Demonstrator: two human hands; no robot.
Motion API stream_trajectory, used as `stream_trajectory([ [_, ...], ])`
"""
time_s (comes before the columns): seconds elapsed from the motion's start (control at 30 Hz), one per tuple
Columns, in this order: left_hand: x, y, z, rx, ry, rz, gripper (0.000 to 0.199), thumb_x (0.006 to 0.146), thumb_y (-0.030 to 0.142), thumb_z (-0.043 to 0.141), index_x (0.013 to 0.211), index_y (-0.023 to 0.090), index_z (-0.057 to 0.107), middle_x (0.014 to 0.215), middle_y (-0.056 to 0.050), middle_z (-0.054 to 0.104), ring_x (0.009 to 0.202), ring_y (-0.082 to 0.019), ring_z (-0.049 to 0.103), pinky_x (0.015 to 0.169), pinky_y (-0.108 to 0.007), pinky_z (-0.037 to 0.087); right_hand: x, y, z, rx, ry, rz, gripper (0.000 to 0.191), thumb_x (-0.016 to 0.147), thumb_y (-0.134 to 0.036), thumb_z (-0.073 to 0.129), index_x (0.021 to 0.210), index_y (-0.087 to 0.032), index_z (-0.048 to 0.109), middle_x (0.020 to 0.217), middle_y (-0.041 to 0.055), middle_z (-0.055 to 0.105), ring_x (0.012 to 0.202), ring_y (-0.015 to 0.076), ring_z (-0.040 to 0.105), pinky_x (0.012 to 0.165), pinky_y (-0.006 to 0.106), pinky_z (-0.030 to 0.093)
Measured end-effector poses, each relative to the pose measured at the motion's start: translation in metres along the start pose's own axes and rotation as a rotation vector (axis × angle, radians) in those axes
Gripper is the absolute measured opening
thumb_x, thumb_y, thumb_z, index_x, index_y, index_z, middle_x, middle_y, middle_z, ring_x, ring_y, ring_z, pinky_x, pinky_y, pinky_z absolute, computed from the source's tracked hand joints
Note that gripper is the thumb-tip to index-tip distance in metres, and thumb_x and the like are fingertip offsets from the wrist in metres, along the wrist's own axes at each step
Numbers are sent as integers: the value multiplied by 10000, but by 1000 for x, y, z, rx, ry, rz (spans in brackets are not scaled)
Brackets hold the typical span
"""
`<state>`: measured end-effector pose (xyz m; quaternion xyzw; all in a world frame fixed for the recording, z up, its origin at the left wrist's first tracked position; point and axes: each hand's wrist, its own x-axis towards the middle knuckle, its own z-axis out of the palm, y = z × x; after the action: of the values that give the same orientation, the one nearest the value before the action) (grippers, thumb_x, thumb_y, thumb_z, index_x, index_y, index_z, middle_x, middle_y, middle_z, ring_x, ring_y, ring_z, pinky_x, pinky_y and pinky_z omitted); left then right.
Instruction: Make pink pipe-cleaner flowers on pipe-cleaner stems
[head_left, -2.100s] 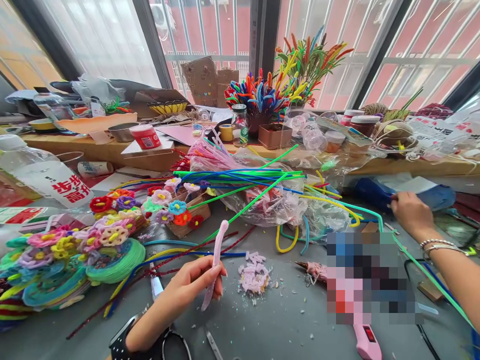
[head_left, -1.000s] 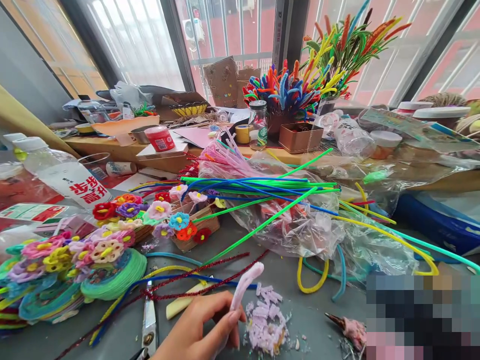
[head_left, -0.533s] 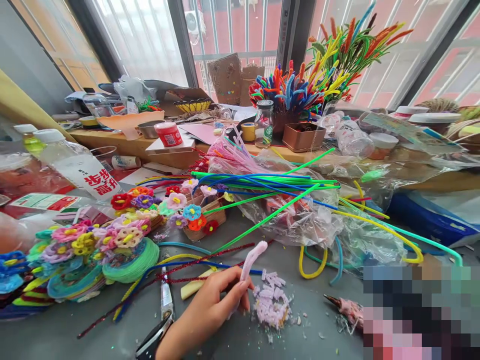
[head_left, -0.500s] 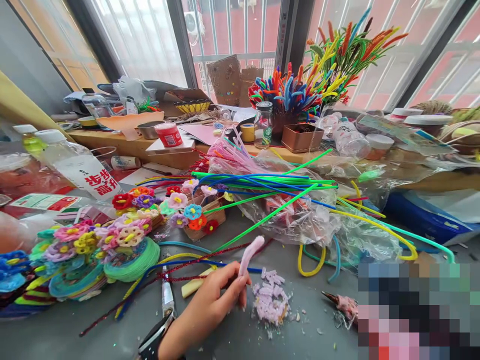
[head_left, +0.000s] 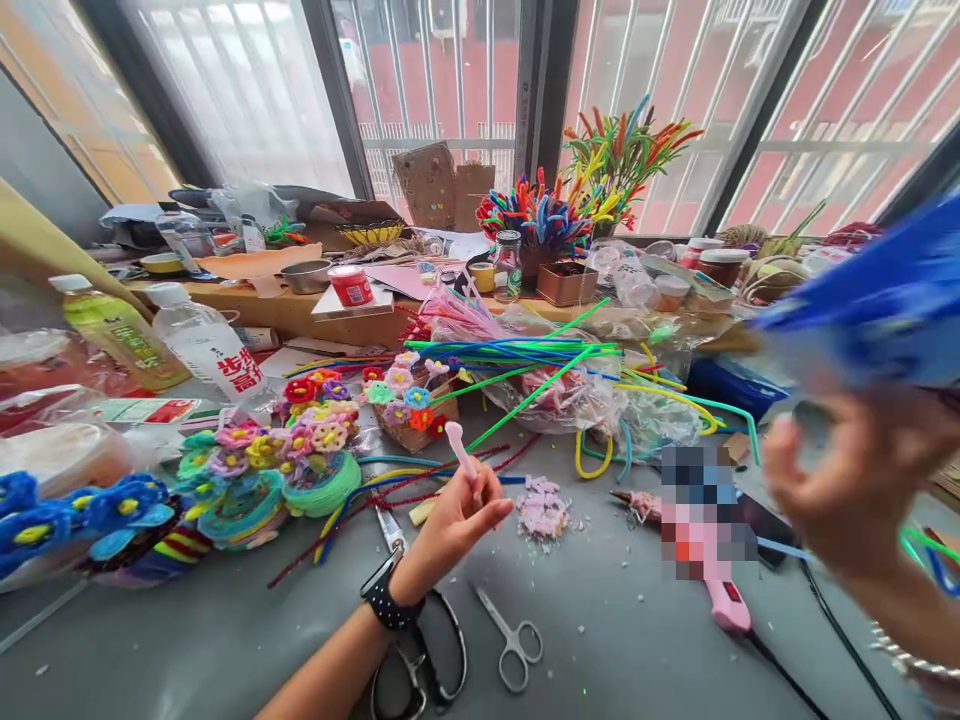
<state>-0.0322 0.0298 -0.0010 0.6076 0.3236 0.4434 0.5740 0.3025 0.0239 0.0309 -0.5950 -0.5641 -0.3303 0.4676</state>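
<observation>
My left hand (head_left: 457, 520) pinches a short, pale lilac piece of fuzzy pipe cleaner (head_left: 460, 450) that points up from the fingers. Below and right of it lies a small heap of lilac clippings (head_left: 544, 508). At the right edge, my right hand (head_left: 855, 490) is raised and blurred by motion. Its fingers hold a smeared blue object (head_left: 877, 300), perhaps a packet, with a paler lower edge. Large black-handled scissors (head_left: 420, 660) lie under my left wrist, small silver scissors (head_left: 517, 640) beside them. A pink glue gun (head_left: 724, 595) with a cord rests between my hands, partly pixelated.
Flower-topped round baskets (head_left: 322, 480) and blue flowers (head_left: 90, 515) crowd the left, with bottles (head_left: 206, 340) behind. Bundled green and blue pipe cleaners (head_left: 517, 355) lie on clear plastic bags. A cluttered wooden ledge (head_left: 405, 315) runs beneath the windows.
My right hand has come into view at the right with the blue object. The view has shifted back, showing both scissors and more of the glue gun. My left hand keeps its lilac piece.
</observation>
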Motion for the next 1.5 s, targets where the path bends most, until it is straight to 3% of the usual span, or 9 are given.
stream_trajectory([
  [0.07,-5,5,1,-54,-11,42,343,722,370,564,669,193,275,728,12,470,659,-99,482,611,-240,393,-18,-56,-20,93,-153,-354,413,751,-197,524,1151,-232,426,994,152,499,1069,303,433,826,483,411],
  [0.13,-9,7,0,-120,15,51,373,679,425,590,696,190,301,868,-35,509,780,-140,501,679,-272,408,-41,-104,-26,254,-275,-582,377,736,-112,506,1093,-226,459,978,102,500,1028,241,469,808,393,470],
  [0.27,-8,4,-5,-99,251,-21,476,542,447,687,726,184,335,752,17,442,651,-92,442,572,-211,378,-75,-155,-24,389,-457,-666,263,746,-23,429,958,-132,539,996,94,523,1058,228,446,908,385,428],
  [0.43,-4,-1,-12,-4,414,6,412,599,319,661,658,195,273,592,78,276,506,-49,282,474,-176,267,-78,-176,-22,486,-514,-339,190,747,-35,416,666,-161,535,952,89,539,926,218,491,794,402,446],
  [0.57,-4,-2,-15,113,433,59,354,635,315,605,623,194,273,572,75,260,512,-64,255,486,-189,261,-63,-191,-15,537,-460,-17,181,722,-47,413,736,-177,537,975,82,513,905,211,485,788,406,422],
  [0.83,-7,-5,-12,207,323,148,263,717,280,512,621,194,283,596,59,271,544,-82,265,518,-210,275,-56,-199,-2,359,-456,-65,227,758,-189,512,962,-210,609,1141,105,445,931,268,433,789,458,399],
  [1.23,-15,3,-2,171,160,172,254,769,305,468,627,195,286,617,48,255,550,-90,240,512,-212,272,-66,-201,5,331,-508,30,249,699,-47,490,833,-188,644,1199,114,433,979,295,402,773,459,414],
  [1.37,-11,0,-11,254,307,204,242,760,269,481,621,191,299,597,52,258,532,-84,239,489,-203,263,-60,-195,0,525,-478,144,133,735,-152,529,731,-186,658,1257,74,407,1016,267,409,868,474,357],
  [1.5,-7,1,-22,217,465,215,266,739,269,507,611,192,287,571,63,253,498,-73,236,452,-186,256,-50,-186,-8,1019,-481,509,149,756,-308,542,754,-216,659,1257,28,422,1035,215,451,896,423,359],
])
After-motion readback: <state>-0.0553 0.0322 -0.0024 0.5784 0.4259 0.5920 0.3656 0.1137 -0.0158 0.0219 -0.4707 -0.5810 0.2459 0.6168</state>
